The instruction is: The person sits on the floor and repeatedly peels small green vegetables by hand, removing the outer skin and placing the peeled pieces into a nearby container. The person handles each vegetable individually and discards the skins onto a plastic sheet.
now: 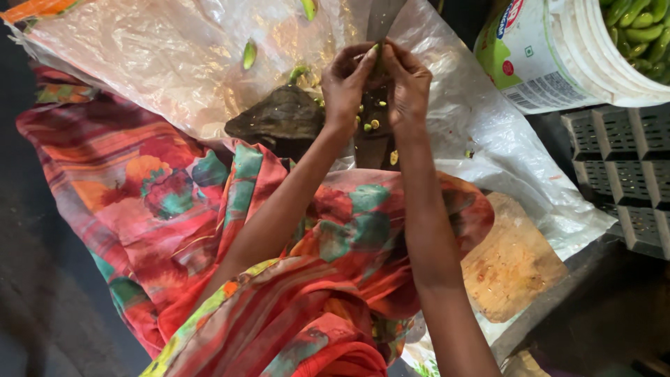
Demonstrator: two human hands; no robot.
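My left hand [347,82] and my right hand [407,87] meet at the top middle, both pinching one small green vegetable [376,57] against an upright dark blade [380,21]. Small cut green and yellow bits [375,123] lie on the dark board [373,143] under my hands. More green pieces [249,54] rest on the clear plastic sheet [160,56] to the left.
A white bucket [551,63] holding several green vegetables [638,31] stands at the top right. Below it sits a grey plastic crate [628,167]. A dark lump-shaped object [279,119] lies left of my hands. Bright flowered cloth [174,209] covers my lap.
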